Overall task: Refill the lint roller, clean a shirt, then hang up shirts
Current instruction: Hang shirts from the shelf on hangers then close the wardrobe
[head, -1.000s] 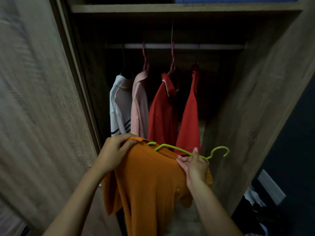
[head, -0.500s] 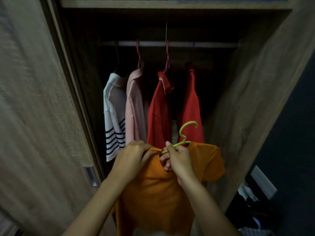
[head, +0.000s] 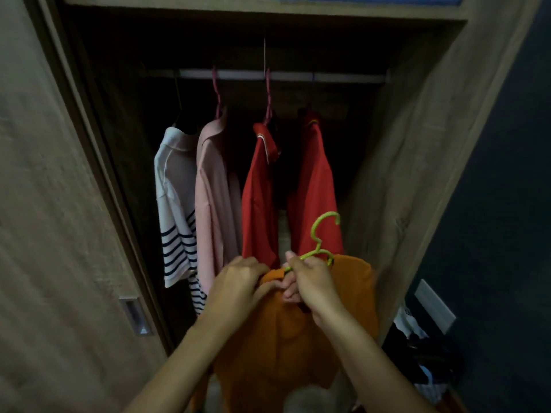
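An orange shirt [head: 286, 347] hangs from a green hanger [head: 320, 238] in front of the open wardrobe. The hanger's hook points up, well below the rail [head: 298, 76]. My left hand [head: 238, 286] grips the shirt's collar on the left. My right hand [head: 313, 283] pinches the hanger's left arm together with the collar. On the rail hang a white striped shirt [head: 176, 210], a pink shirt [head: 214, 198] and two red shirts [head: 259, 201], [head: 316, 189].
The sliding wardrobe door [head: 59, 234] with a recessed handle [head: 135, 315] stands at the left. The wardrobe's side panel [head: 417, 174] rises at the right, with a dark wall and a pile of clothes [head: 417, 350] on the floor beyond it.
The hanger turned from lying flat across the shirt to upright with its hook up. Both hands came together at the collar, and the shirt now hangs from the hanger.
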Action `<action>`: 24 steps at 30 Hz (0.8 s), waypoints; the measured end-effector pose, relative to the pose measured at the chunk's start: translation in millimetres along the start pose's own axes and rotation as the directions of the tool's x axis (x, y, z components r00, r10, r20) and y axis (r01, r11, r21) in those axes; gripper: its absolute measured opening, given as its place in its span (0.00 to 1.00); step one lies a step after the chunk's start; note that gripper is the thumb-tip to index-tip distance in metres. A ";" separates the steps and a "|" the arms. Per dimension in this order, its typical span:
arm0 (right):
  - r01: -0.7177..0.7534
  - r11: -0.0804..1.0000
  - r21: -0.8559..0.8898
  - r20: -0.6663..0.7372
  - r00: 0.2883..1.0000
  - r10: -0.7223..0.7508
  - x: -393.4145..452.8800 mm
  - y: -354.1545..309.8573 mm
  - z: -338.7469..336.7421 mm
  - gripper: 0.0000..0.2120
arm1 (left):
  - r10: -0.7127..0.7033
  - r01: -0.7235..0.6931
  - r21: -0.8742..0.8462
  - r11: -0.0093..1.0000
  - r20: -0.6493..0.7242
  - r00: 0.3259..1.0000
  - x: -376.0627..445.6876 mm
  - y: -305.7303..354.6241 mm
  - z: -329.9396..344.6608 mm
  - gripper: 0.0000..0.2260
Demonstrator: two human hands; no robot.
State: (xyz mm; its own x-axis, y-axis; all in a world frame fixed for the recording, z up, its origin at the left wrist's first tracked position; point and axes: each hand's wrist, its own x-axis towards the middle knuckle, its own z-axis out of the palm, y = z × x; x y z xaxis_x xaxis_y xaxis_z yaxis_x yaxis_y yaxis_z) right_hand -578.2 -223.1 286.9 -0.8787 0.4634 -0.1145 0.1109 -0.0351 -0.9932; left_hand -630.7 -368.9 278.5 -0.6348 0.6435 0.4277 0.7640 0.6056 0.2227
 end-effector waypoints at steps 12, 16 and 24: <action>-0.057 0.951 -0.303 -0.096 0.995 0.029 -0.1 -24.7 -83.0 0.06 | 0.055 -0.110 -0.178 0.978 -0.285 0.957 126.3 44.7 -14.6 0.22; -0.012 0.883 -0.469 -0.153 0.986 -0.067 6.9 -47.5 -95.8 0.11 | 0.053 -0.083 -0.080 0.993 -0.323 0.945 210.8 80.7 -20.8 0.27; 0.229 0.862 -0.453 -0.149 0.933 -0.326 91.8 -119.7 -98.5 0.17 | -0.105 0.103 -0.021 0.994 -0.115 0.988 266.7 54.4 -11.4 0.39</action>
State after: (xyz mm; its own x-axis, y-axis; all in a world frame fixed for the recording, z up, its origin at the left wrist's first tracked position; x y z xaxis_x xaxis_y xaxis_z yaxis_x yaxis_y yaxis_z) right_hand -626.4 -89.2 397.3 -0.7874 0.5756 0.2204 0.1044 0.4769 -0.8727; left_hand -757.1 -169.7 414.7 -0.6938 0.5184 0.4999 0.6968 0.6586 0.2841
